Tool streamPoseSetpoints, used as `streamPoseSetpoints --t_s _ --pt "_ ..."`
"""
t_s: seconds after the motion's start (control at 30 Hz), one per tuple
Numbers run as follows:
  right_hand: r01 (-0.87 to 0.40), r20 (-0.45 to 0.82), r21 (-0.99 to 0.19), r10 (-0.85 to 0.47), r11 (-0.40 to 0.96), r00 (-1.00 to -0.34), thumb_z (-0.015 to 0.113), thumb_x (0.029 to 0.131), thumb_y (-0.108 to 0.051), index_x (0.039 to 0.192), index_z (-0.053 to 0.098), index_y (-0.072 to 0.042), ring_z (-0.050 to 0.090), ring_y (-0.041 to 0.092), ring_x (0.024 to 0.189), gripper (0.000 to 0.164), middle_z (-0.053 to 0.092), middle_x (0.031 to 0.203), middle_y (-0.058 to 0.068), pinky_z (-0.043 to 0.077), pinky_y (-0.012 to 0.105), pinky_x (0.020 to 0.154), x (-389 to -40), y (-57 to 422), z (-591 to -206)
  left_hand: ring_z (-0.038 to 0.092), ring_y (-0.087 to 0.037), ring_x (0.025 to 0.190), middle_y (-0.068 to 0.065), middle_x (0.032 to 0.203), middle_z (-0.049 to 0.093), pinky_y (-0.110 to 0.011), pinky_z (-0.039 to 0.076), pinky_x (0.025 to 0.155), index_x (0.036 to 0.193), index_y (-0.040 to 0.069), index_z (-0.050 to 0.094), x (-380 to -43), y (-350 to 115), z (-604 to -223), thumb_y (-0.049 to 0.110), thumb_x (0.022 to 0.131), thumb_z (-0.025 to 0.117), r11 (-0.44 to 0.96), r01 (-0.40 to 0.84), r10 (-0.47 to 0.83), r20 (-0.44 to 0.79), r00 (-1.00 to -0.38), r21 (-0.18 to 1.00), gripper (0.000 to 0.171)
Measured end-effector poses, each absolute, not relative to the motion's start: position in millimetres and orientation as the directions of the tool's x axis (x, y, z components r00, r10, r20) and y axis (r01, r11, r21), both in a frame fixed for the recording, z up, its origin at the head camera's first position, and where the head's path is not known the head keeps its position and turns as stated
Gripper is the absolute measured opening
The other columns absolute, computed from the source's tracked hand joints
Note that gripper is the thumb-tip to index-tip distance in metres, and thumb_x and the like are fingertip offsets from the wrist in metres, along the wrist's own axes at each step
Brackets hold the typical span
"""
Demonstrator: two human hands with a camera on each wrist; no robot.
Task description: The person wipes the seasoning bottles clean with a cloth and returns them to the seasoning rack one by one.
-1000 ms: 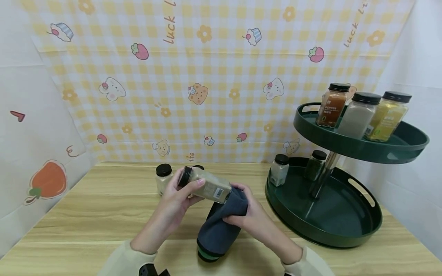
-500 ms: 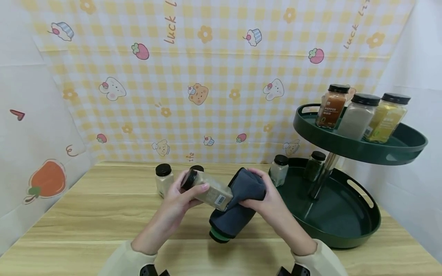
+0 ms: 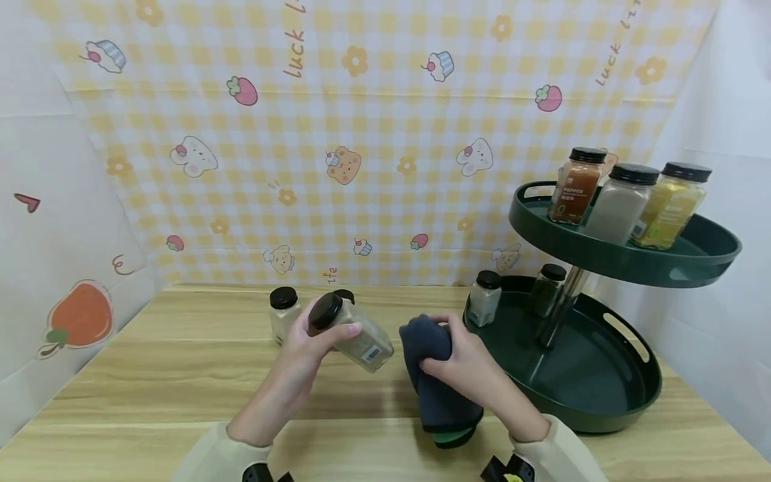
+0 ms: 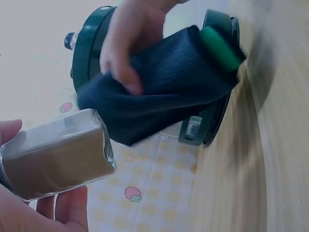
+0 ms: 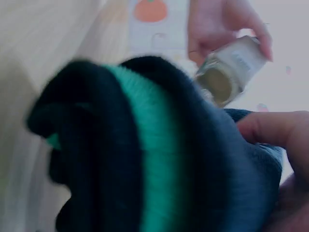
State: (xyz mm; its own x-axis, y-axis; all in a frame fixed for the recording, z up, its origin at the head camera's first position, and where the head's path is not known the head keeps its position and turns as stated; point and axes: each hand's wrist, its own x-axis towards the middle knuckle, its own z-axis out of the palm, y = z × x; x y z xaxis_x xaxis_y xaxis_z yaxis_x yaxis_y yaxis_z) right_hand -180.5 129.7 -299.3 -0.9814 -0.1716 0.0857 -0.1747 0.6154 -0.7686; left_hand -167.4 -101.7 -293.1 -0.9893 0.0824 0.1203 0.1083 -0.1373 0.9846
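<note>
A big yellow and white checked sheet (image 3: 385, 134) hangs at the back, with strawberries, cupcakes and little animals on it. In front is the wooden table (image 3: 150, 381). On its right side stands a dark green stand (image 3: 596, 388) with two round trays, one above the other, on a shiny pole.

Near the middle of the table is a dark gray-blue cloth (image 3: 442, 395), all bunched up, with black edges and a bit of green showing at its lower end. The right hand (image 3: 460, 361) is squeezing the top of the cloth between its thumb and fingers. The left hand (image 3: 310, 345) is wrapped around a clear jar (image 3: 364, 335) of brownish powder. That jar is up above the table and tipped over, with its black lid up to the left and its bottom pointing at the cloth. The jar and cloth are apart.

Three jars sit on the top tray: a red-brown jar (image 3: 575, 191), a pale gray jar (image 3: 616, 214) and a yellow jar (image 3: 668, 211). Lower down are a small white jar (image 3: 484, 301), at the bottom tray's left edge, and a dark jar (image 3: 545, 298) near the pole. Behind the left hand, a pale jar (image 3: 283, 321) stands on the table. Beside it, another black lid (image 3: 345, 294) peeks out.
</note>
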Motion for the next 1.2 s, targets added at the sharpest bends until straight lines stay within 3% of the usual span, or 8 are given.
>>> streamPoseSetpoints --t_s 0.17,0.27,0.43,0.73,0.97,1.2 --pt "-0.228 0.068 -0.661 -0.245 0.715 -0.967 0.073 0.079 -0.022 0.132 0.043 -0.010 0.059 0.027 0.104 0.062 0.058 0.121 0.017 0.048 0.045 0.083 -184.6 121.8 -317.9 0.043 -0.019 0.113 -0.003 0.121 0.051 -0.034 0.033 0.096 0.124 0.010 0.046 -167.7 -102.5 -292.6 0.012 0.079 0.065 -0.142 0.106 0.073 0.117 -0.990 0.984 0.049" --pt "-0.263 0.058 -0.630 -0.293 0.731 -0.954 0.072 0.081 -0.028 0.135 0.041 -0.008 0.053 0.032 0.116 0.066 0.053 0.130 0.018 0.043 0.050 0.092 -186.7 117.2 -329.5 0.043 -0.019 0.113 -0.003 0.120 0.052 -0.034 0.033 0.096 0.124 0.010 0.046 -167.6 -102.4 -292.4 0.011 0.079 0.065 -0.144 0.103 0.069 0.114 -0.991 0.984 0.048" --pt "-0.306 -0.002 -0.590 -0.381 0.747 -0.925 0.068 0.083 -0.037 0.135 0.042 -0.005 0.046 0.034 0.122 0.066 0.048 0.134 0.018 0.039 0.053 0.095 -188.0 116.7 -342.2 0.043 -0.018 0.113 -0.002 0.120 0.052 -0.034 0.031 0.097 0.125 0.010 0.046 -167.2 -102.4 -292.5 0.011 0.079 0.065 -0.149 0.100 0.069 0.112 -0.991 0.984 0.049" --pt "-0.308 -0.082 -0.560 -0.421 0.769 -0.903 0.060 0.084 -0.053 0.139 0.040 -0.009 0.040 0.033 0.128 0.073 0.043 0.138 0.015 0.036 0.053 0.099 -188.3 133.2 -324.5 0.044 -0.018 0.112 0.000 0.118 0.053 -0.034 0.031 0.097 0.123 0.010 0.047 -167.6 -102.4 -291.1 0.010 0.080 0.065 -0.160 0.112 0.070 0.124 -0.990 0.981 0.048" --pt "-0.283 -0.014 -0.481 -0.330 0.830 -0.944 0.062 0.083 -0.049 0.132 0.047 -0.011 0.045 0.030 0.121 0.063 0.047 0.131 0.013 0.041 0.049 0.093 -187.7 167.2 -287.1 0.043 -0.018 0.112 -0.001 0.120 0.051 -0.034 0.032 0.097 0.125 0.010 0.047 -167.6 -102.9 -290.9 0.010 0.080 0.065 -0.153 0.112 0.068 0.124 -0.990 0.982 0.049" --pt "-0.202 -0.210 -0.356 -0.289 0.912 -0.934 0.069 0.083 -0.029 0.126 0.048 -0.004 0.051 0.035 0.110 0.054 0.051 0.123 0.020 0.044 0.048 0.085 -195.6 216.4 -275.0 0.042 -0.018 0.113 -0.001 0.120 0.051 -0.034 0.031 0.097 0.125 0.009 0.046 -168.1 -102.9 -291.9 0.009 0.079 0.066 -0.148 0.112 0.065 0.122 -0.990 0.983 0.051"
